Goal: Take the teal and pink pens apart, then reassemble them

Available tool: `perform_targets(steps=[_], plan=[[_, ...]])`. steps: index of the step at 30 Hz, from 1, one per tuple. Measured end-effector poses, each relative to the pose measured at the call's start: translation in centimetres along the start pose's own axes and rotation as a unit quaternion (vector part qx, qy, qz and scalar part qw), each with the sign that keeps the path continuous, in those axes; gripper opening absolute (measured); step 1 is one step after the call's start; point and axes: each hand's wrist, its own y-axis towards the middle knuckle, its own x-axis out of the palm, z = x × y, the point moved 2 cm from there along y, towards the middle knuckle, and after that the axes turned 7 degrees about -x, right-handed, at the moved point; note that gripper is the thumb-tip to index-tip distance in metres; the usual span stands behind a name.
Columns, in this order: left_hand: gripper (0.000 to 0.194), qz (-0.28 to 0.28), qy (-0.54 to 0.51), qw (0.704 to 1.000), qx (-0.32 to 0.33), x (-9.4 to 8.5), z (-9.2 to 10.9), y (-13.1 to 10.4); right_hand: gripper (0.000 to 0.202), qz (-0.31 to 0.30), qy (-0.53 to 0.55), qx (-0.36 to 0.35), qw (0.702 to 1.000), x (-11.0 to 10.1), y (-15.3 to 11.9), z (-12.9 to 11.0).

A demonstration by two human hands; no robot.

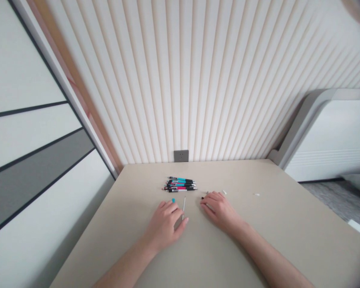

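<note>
My left hand rests low over the table, thumb apart from the fingers. By its fingertips lies a small turquoise piece. A thin white stick like a pen refill lies just right of the left fingers, its near end between index finger and thumb. My right hand is on the table with its fingers curled together over a small black piece, mostly hidden under the fingertips. Beyond both hands lies a bunch of pens in turquoise, pink and black, side by side.
Small white bits lie beyond the right hand, and another white scrap is farther right on the beige table. A dark wall socket sits behind the table's back edge. A white cabinet stands left, a bed right.
</note>
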Motion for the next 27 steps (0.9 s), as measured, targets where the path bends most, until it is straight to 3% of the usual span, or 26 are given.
perform_targets(steps=[5, 10, 19, 27], plan=[[0.021, -0.025, -0.007, 0.999, 0.034, -0.1, -0.1, -0.1, 0.021, 0.034, -0.002, 0.063, 0.997, -0.3, -0.5, 1.4], [0.016, -0.061, -0.015, 0.996, 0.056, 0.3, 0.1, -0.2, 0.019, 0.017, -0.013, 0.096, 0.995, -0.3, -0.8, 1.6], [0.016, -0.090, -0.031, 0.993, 0.071, 0.0, 0.1, -0.2, 0.020, 0.022, -0.025, 0.132, 0.991, -0.2, -1.0, 2.0], [0.025, -0.080, -0.010, 0.993, 0.086, 0.9, -0.3, 0.1, 0.016, 0.008, -0.011, 0.139, 0.990, 0.0, -0.9, 2.3]])
